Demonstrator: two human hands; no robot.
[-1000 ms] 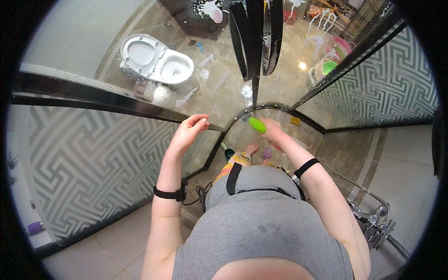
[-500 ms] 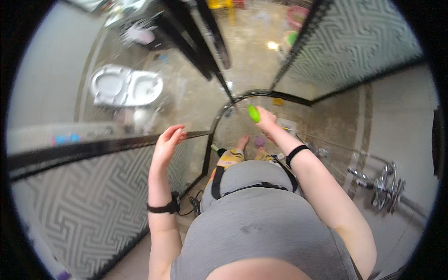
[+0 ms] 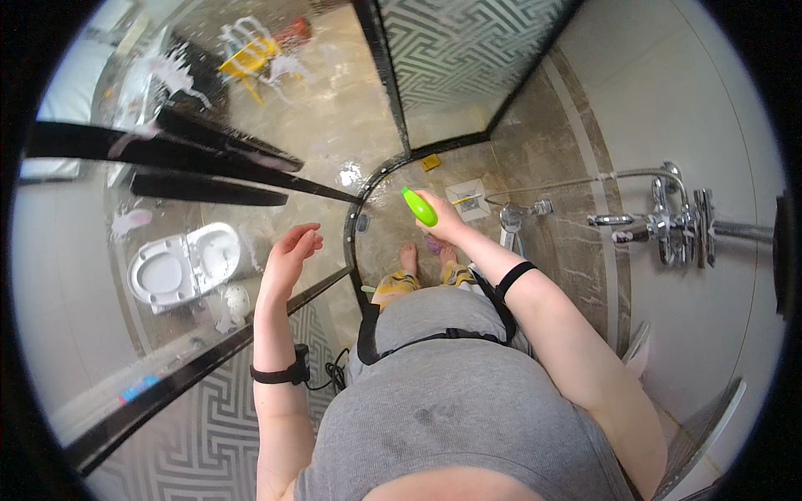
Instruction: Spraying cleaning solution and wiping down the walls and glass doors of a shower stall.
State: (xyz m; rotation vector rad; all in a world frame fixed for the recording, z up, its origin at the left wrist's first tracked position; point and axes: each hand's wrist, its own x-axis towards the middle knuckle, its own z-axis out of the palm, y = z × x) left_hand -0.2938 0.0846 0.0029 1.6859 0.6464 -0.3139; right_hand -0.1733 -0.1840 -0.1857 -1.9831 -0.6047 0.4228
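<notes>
My right hand (image 3: pixel 440 219) is wrapped round a bright green, rounded, elongated object (image 3: pixel 420 207), held out in front of my body. Its lower part is hidden by my fingers, and I cannot make out its kind. To the left, my left hand (image 3: pixel 288 257) is raised near the black-framed glass panel. Its fingers are loosely bent and somewhat apart, with nothing visible in them. Below my hands, my bare feet (image 3: pixel 408 259) stand on the brown tiled shower floor.
A curved black sill (image 3: pixel 351 238) bounds the shower. Patterned glass (image 3: pixel 468 63) stands ahead, black door bars (image 3: pixel 225 159) at left. Beyond are a white toilet (image 3: pixel 163 274) and a foam-streaked yellow chair (image 3: pixel 251 58). A chrome mixer (image 3: pixel 668 230), a floor drain (image 3: pixel 472 203) and a yellow block (image 3: pixel 430 162) lie rightward.
The view has swung to the right, bringing the mixer further into sight. My right hand, with the green object, now appears further left and a little lower. My left hand stays raised.
</notes>
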